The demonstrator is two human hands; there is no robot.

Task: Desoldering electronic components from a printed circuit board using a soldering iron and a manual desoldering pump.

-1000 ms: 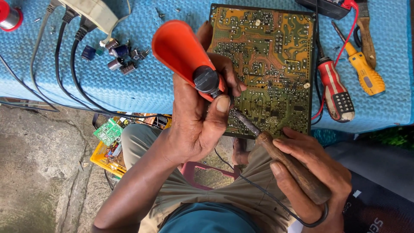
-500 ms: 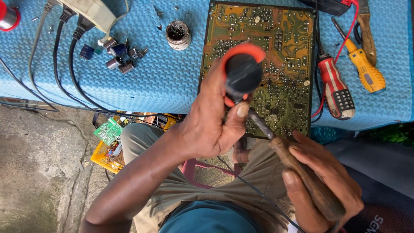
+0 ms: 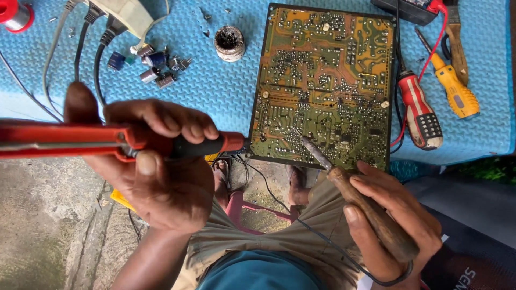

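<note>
Swung down leftward, the left hand [image 3: 161,177] now grips the red suction pump [image 3: 107,142] level, fingers [image 3: 177,122] wrapped over it. Right hand [image 3: 392,215] clasps the soldering iron [image 3: 344,182], tip on the circuit board [image 3: 328,80]; screwdrivers [image 3: 424,113] lie right.

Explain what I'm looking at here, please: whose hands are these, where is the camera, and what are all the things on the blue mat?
The camera sits on a person's head and looks down, so both hands are that person's own. The left hand grips a red desoldering pump with a black middle, lying sideways, its tip near the board's edge. The right hand holds a wooden-handled soldering iron, its metal tip on the green and yellow circuit board. The board lies solder side up on a blue mat. Also there: small loose electronic parts, a little round tin, black cables, and red and yellow screwdrivers at the right.
</note>
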